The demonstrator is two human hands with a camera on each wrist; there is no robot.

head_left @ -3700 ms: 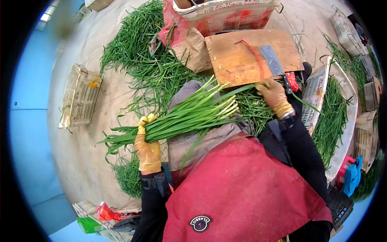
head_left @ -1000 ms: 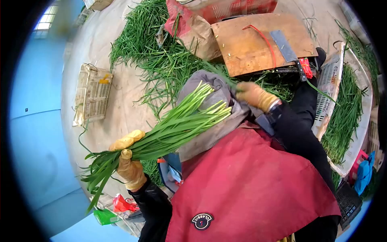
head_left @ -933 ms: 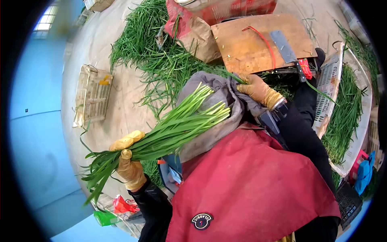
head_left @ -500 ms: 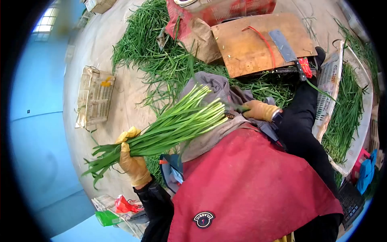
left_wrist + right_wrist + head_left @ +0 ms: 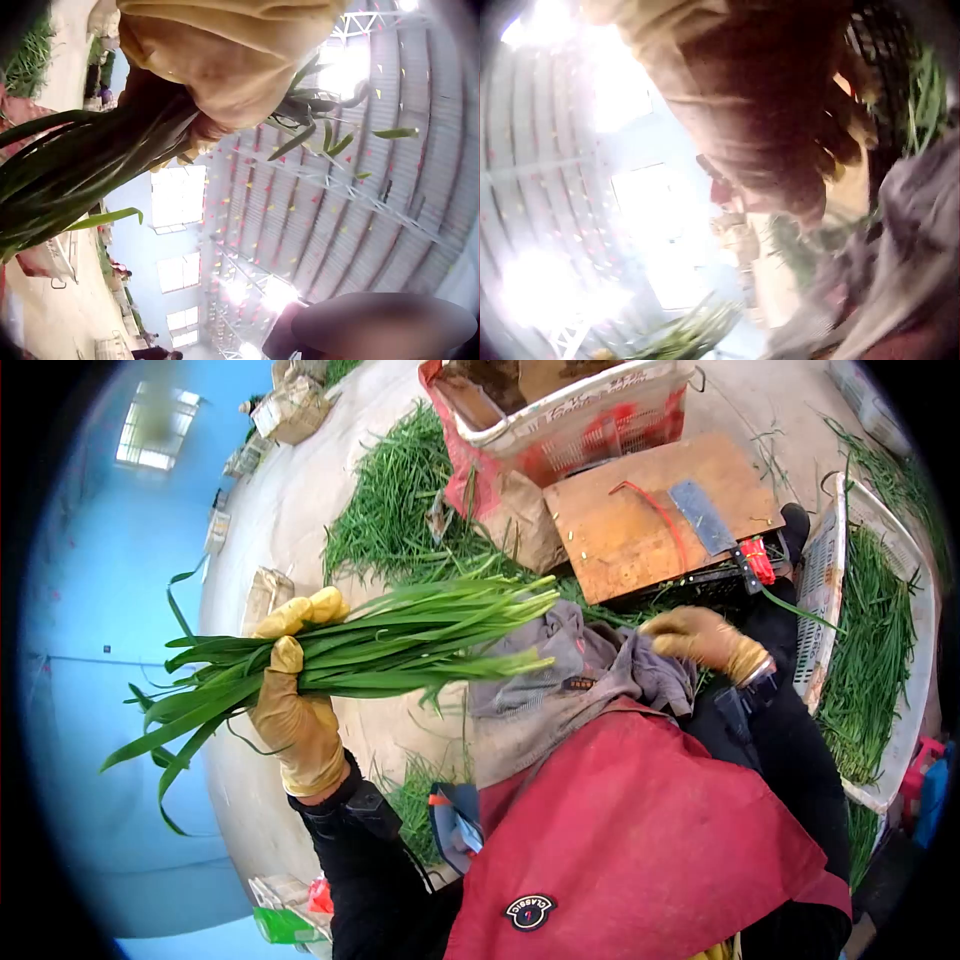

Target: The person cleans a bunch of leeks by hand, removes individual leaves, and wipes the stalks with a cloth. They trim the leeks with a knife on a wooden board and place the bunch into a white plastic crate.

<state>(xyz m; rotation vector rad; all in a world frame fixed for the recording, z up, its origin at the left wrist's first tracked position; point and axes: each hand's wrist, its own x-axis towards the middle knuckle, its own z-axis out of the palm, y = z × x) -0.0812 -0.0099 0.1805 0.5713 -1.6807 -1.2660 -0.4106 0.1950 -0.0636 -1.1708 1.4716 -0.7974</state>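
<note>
Left hand (image 5: 295, 710): in a yellow glove, raised at the person's left, fingers and thumb wrapped round the bunch; the wrist view shows the glove closed on the stalks from below.
Bunch (image 5: 400, 645): long green leaves with pale cut ends, held about level in the air. The cut ends point toward the board and the leaf tips fan out past the fist toward the blue wall.
Right hand (image 5: 700, 640): in a yellow glove, low over the lap, just beside the cloth and below the board's near edge. Its fingers are bent, but whether they pinch anything cannot be told; its wrist view is blurred.
Cloth (image 5: 560, 660): grey, crumpled on the lap, under the bunch's cut ends.
Apron (image 5: 640, 830): red, with a round badge at the bottom.
Board (image 5: 630, 520): wooden, tilted, ahead of the knees.
Cleaver (image 5: 700, 515): flat on the board, with its handle over the near right corner.
Band (image 5: 650, 510): red, lying on the board beside the blade.
Crate (image 5: 570, 410): red and white, behind the board.
Bag (image 5: 520, 525): brown paper, to the left of the board.
Pile (image 5: 400, 520): loose greens on the floor, left of the bag.
Basket (image 5: 815, 590): white, at the right, holding more greens.
</note>
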